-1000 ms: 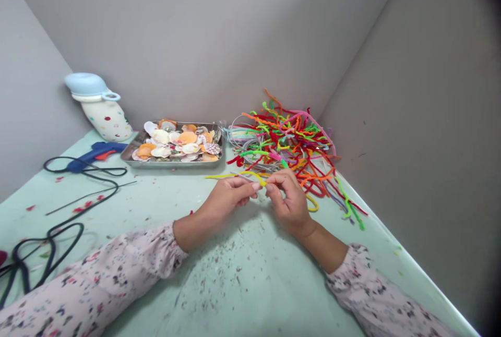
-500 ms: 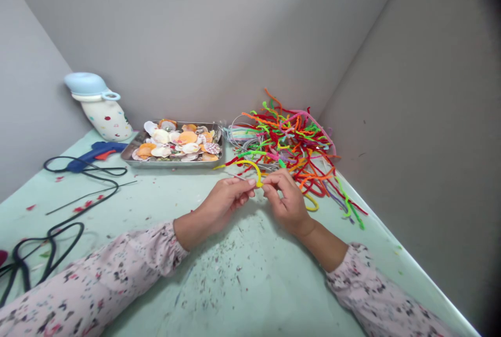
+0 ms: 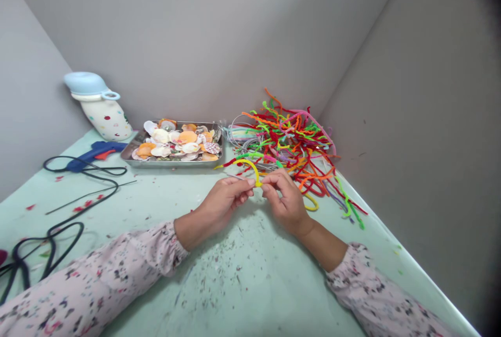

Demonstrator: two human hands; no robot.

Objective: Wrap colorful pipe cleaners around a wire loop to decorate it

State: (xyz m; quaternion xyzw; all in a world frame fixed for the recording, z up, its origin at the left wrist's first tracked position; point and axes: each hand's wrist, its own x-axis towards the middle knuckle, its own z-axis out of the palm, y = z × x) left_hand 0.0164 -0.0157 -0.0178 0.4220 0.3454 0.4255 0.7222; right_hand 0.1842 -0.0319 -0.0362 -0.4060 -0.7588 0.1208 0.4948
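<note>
Between my two hands is a yellow pipe cleaner (image 3: pixel 256 170), its upper part curving up and to the left. My left hand (image 3: pixel 230 195) pinches it near the bend, thumb on top. From the other side my right hand (image 3: pixel 285 199) grips it between thumb and fingertips, very close to the left fingers. A thin pale stem (image 3: pixel 235 176) shows just above my left hand; what it belongs to is unclear. Just behind my hands lies a tangled heap of coloured pipe cleaners (image 3: pixel 297 133).
A metal tray (image 3: pixel 172 164) of seashells (image 3: pixel 188 139) stands at the back, with a white bottle (image 3: pixel 105 115) with a blue lid to its left. A blue glue gun (image 3: pixel 92 154) and looping black cord (image 3: pixel 62 230) lie at left. Grey walls enclose the table (image 3: pixel 250 279).
The yellow pipe cleaner's curved part has shifted slightly to the left. Both hands keep their pinch and have barely moved.
</note>
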